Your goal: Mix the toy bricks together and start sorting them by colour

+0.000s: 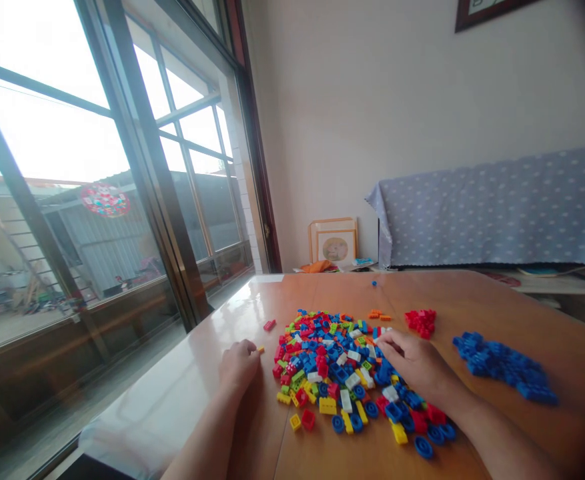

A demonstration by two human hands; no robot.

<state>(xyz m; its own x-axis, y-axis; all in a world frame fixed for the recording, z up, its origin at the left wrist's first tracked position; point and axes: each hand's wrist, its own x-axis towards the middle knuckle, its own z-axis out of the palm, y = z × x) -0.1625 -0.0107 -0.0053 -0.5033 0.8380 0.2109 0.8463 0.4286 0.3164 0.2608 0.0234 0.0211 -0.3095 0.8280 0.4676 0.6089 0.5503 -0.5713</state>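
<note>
A wide pile of mixed toy bricks (322, 360) in red, blue, yellow, green, white and orange covers the middle of the wooden table (267, 427). My left hand (241, 363) rests on the tabletop left of the pile, fingers closed, with a small yellow brick (261, 350) at its fingertips. Over the right edge of the pile, my right hand (405, 353) has thumb and fingers pinched together; whatever is between them is too small to make out.
Blue bricks (505, 367) form a separate heap at the right, and red bricks (421, 323) a smaller one behind my right hand. Orange pieces (379, 315) lie behind the pile, a red brick (269, 325) left of it. A blue piece (374, 284) is near the far edge.
</note>
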